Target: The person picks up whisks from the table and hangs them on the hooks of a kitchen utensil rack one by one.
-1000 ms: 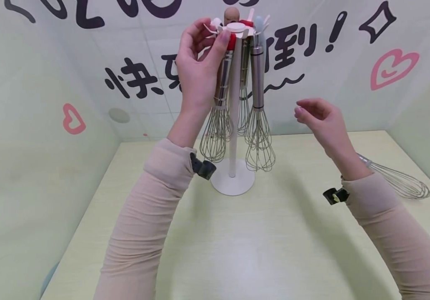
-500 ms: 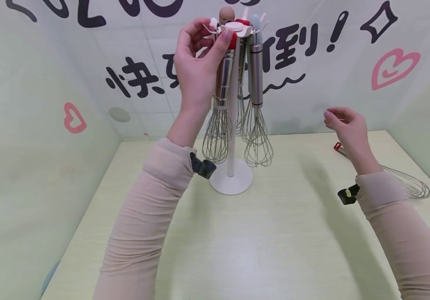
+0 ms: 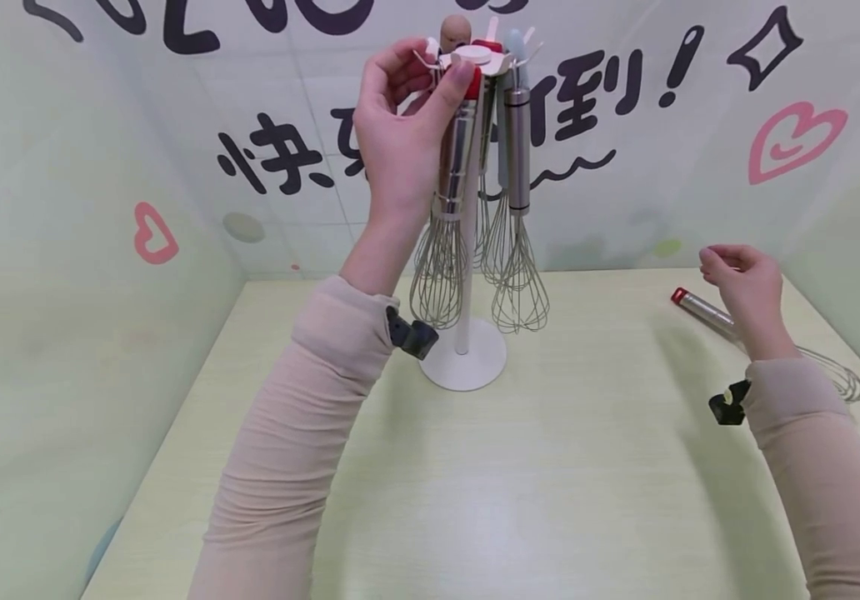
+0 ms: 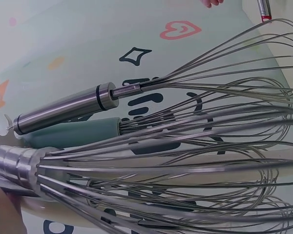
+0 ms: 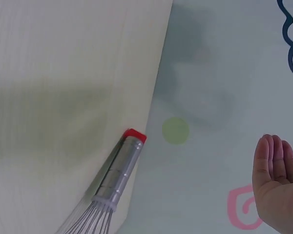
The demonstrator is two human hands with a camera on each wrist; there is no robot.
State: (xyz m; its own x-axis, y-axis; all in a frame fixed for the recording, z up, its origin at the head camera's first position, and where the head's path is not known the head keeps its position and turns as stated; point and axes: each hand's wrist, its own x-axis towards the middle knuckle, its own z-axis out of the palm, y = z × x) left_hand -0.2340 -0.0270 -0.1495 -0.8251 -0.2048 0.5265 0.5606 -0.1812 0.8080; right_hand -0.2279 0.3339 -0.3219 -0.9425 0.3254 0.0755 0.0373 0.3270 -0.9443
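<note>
My left hand is up at the top of a white whisk stand. Its thumb presses on the red cap of a steel-handled whisk, with the other fingers curled beside a hook. In the left wrist view, this whisk's wires spread across the foreground. My right hand is raised at the right with fingers loosely bent and holds nothing. Below it lies another red-capped whisk, its handle pointing toward the back wall; the right wrist view shows its steel handle.
Other whisks hang from the stand: one with a steel handle and black bands, one with a blue-green handle. A wooden knob shows behind the top. A printed cloth wall backs the pale table.
My right hand has moved right and lower, away from the stand, uncovering the lying whisk's handle. The left hand stays at the stand's top; the red-capped whisk there has shifted slightly right.
</note>
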